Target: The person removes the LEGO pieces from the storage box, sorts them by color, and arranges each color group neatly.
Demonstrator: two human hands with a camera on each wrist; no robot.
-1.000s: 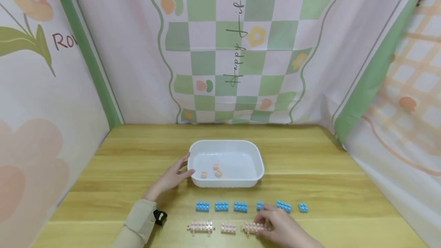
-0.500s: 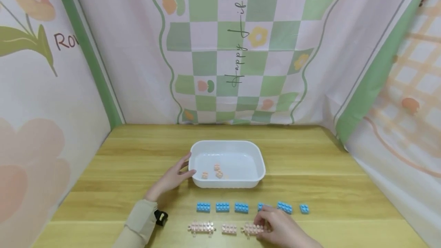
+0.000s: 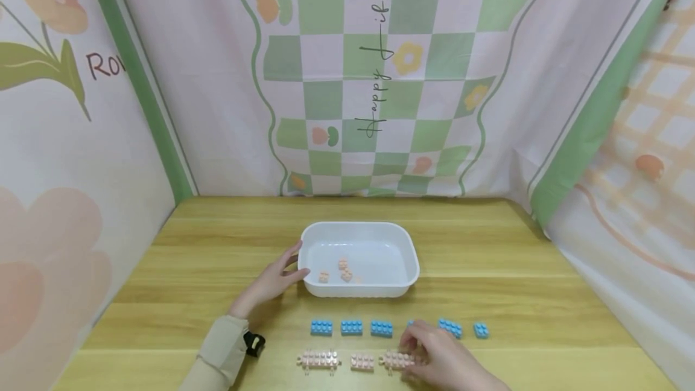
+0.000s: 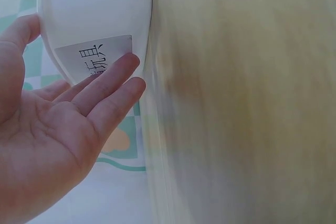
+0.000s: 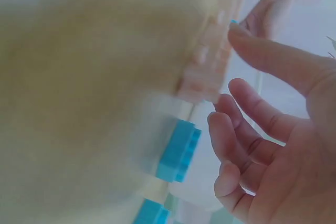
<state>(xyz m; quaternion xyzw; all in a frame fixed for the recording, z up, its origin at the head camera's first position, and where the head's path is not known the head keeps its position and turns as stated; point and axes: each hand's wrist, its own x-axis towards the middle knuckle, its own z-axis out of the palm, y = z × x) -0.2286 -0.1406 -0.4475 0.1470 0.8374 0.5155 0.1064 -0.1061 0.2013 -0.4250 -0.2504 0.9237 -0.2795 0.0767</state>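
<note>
My left hand [image 3: 273, 279] rests against the left end of a white plastic tub [image 3: 358, 289], thumb at the rim. Its fingers lie nearly straight on the tub's labelled wall in the left wrist view. My right hand [image 3: 437, 352] pinches the right end of a pink studded building brick [image 3: 395, 360] on the table, thumb on the near side and fingers on the far side. This brick has small pegs sticking out. To its left are a plain pink brick [image 3: 362, 362] and another pegged pink brick [image 3: 319, 359]. The right hand partly hides a blue brick behind it.
Several blue bricks [image 3: 352, 327] form a row between the tub and the pink ones. A small blue brick [image 3: 481, 330] ends that row at the right. Several small peach pieces [image 3: 346, 274] lie inside the tub. Printed curtains [image 3: 380, 77] surround the wooden table [image 3: 228, 216].
The pegged pink brick in my right hand has slid slightly left, closer to the plain pink one. My left hand stays at the tub. The head view has shifted a little.
</note>
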